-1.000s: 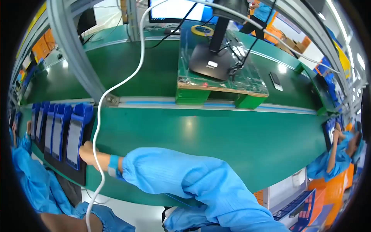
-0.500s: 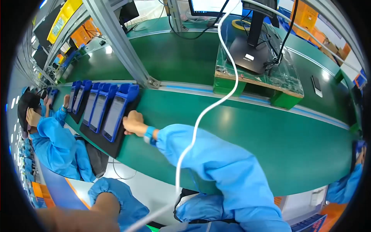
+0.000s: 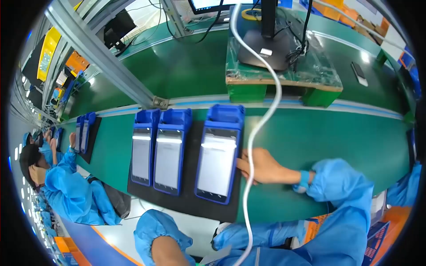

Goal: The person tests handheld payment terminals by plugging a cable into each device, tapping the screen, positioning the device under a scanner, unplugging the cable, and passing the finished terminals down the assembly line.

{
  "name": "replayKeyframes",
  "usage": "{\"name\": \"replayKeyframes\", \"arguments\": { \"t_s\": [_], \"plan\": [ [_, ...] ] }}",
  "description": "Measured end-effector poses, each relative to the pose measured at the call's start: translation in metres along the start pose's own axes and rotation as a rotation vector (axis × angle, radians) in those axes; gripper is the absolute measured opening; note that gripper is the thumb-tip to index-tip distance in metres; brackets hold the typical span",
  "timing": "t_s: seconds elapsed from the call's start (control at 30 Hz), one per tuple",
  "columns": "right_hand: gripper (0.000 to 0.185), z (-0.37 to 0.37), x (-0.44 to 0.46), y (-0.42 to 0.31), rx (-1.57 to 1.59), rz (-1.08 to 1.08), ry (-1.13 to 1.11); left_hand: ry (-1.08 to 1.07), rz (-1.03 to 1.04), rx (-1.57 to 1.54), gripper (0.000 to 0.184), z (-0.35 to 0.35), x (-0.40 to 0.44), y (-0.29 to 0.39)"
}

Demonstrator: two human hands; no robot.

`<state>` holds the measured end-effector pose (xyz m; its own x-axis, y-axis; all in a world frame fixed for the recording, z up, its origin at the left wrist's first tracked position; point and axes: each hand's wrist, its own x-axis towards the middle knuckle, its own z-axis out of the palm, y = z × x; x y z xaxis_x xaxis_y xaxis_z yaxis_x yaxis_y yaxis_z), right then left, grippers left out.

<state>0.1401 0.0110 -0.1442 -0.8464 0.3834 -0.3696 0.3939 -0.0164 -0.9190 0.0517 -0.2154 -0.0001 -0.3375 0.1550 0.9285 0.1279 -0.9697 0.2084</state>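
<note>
My right hand [image 3: 262,166] pinches the right edge of a black mat [image 3: 177,201] on the green bench. Three blue-framed handheld devices lie on this mat, screens up: one at the left [image 3: 141,157], one beside it [image 3: 168,162] and one at the right [image 3: 216,166], with a gap before it. Their screens look pale and reflect light. My left forearm [image 3: 166,250] runs out at the bottom edge, and the left hand is out of sight. A white cable [image 3: 251,164] hangs across the view in front of my right fingers.
A second black mat [image 3: 94,144] with more blue devices lies at the left, near a seated co-worker [image 3: 71,181]. Behind the bench edge stand a metal post [image 3: 106,62] and a monitor stand [image 3: 262,48] on a green platform [image 3: 284,77]. A phone [image 3: 359,73] lies farther right.
The mat with three devices has moved right along with my right hand, away from the second mat. My left forearm has shifted, and the camera view has turned.
</note>
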Motion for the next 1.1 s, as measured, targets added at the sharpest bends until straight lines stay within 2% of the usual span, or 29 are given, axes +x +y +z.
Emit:
{"name": "replayKeyframes", "arguments": {
  "t_s": [0.13, 0.27, 0.7, 1.03, 1.1],
  "plan": [
    [0.026, -0.028, -0.038, 0.017, 0.129, 0.114, 0.108, 0.073, -0.167, 0.077, 0.029, -0.028, -0.021, -0.003],
    [0.022, -0.034, -0.048, 0.018, 0.057, 0.085, 0.125, 0.087, -0.235, 0.106, 0.028, -0.038, -0.028, -0.007],
    [0.021, -0.037, -0.049, 0.021, 0.107, 0.084, 0.09, 0.118, -0.245, 0.147, 0.026, -0.04, -0.044, 0.001],
    [0.024, -0.032, -0.048, 0.021, 0.071, 0.064, 0.084, 0.065, -0.222, 0.127, 0.024, -0.034, -0.042, 0.019],
    [0.025, -0.022, -0.049, 0.014, 0.062, 0.03, 0.141, 0.03, -0.21, 0.087, 0.024, -0.033, -0.031, 0.029]
  ]
}}
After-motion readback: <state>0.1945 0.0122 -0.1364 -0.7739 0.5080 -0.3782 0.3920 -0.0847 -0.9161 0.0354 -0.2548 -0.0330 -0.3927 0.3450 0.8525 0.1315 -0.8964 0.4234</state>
